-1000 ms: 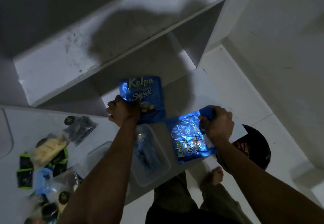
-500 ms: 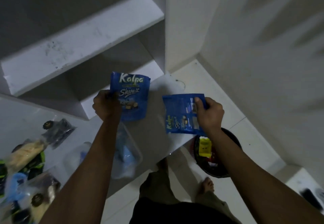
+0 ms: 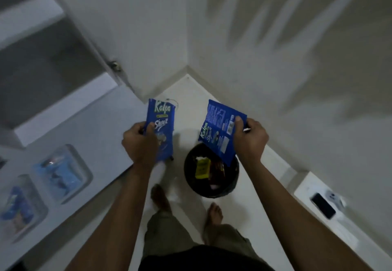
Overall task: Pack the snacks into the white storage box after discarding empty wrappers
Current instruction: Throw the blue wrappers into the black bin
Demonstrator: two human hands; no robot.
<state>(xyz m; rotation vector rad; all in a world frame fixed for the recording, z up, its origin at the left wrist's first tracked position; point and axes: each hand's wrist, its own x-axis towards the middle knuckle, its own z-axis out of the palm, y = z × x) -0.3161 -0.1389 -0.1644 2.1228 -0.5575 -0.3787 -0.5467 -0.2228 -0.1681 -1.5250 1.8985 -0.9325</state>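
Note:
My left hand point(image 3: 141, 142) grips a blue Kalpa wrapper point(image 3: 162, 120) by its left edge, held upright past the counter's right end. My right hand point(image 3: 251, 138) pinches a second blue Kalpa wrapper point(image 3: 218, 128), its back side showing, tilted with its lower corner over the round black bin point(image 3: 212, 170) on the floor. The bin holds a yellow wrapper point(image 3: 202, 166) and other dark scraps. Two clear plastic containers point(image 3: 63, 173) point(image 3: 20, 207) with blue packets inside sit on the counter at left.
A white counter point(image 3: 101, 135) runs along the left, with open shelves point(image 3: 40, 63) behind it. White walls meet in a corner ahead. A low white ledge at right carries a dark phone point(image 3: 323, 206). My bare feet point(image 3: 214, 211) stand on the white floor by the bin.
I have turned right from the counter toward the bin. Both hands carried their blue wrappers along; the right one now hangs over the bin's rim.

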